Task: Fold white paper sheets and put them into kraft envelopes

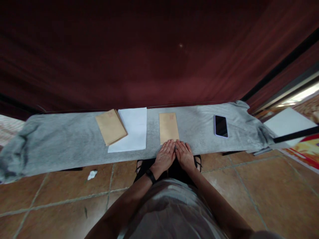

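A single brown paper envelope [168, 127] with a small reddish print at its top right lies flat on the grey cloth in front of me. My left hand [164, 155] rests palm down at its near edge, fingers stretched out and holding nothing. Beside it, my right hand [184, 154] lies flat the same way, its fingertips at the envelope's near right corner. The two hands touch or nearly touch at the index fingers. To the left, a stack of brown envelopes [111, 127] sits tilted, partly over white paper sheets [136, 127].
The grey cloth [67, 139] covers a long narrow bench against a dark red curtain-like backing [149, 66]. A phone [221, 126] with a dark screen lies to the right. Crumpled white tissue [92, 175] is on the tiled floor. A white board [289, 124] stands far right.
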A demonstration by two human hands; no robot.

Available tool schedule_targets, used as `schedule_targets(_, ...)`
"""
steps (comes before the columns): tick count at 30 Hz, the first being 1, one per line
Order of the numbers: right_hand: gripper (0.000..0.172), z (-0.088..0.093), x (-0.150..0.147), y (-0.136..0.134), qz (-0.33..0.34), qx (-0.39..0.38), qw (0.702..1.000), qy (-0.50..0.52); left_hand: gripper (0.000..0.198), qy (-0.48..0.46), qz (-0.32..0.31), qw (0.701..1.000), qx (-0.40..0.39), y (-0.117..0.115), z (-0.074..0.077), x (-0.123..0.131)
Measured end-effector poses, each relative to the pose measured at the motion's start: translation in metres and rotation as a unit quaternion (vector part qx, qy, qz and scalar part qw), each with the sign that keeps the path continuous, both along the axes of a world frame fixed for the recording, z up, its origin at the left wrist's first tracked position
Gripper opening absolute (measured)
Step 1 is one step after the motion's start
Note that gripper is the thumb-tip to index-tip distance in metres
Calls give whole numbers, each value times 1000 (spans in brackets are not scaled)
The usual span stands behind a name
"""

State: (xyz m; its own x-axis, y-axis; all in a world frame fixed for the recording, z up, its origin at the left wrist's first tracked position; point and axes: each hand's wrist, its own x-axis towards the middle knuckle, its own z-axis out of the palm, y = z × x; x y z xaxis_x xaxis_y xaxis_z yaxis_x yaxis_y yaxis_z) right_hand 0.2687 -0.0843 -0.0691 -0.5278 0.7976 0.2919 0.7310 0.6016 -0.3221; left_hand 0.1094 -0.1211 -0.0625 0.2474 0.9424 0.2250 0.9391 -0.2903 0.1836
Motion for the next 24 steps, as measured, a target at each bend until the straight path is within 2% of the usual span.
schedule_targets(9,46,-1,-1,-1,-10,-3,1000,14,66,8,29,1000,-8,-10,0,-34)
schedule_targets(12,48,2,-8,-2,-7,-6,1000,22,73,17,27,999,-22,-11,-3,-34)
schedule_targets(17,49,4,-24,-7,50,-15,999,14,74,36,21,999,-33,-11,-8,-33)
schedule_targets(24,49,0,-22,-9,16,-9,1000,15,77,47,13,998,-48,-11,-1,-34)
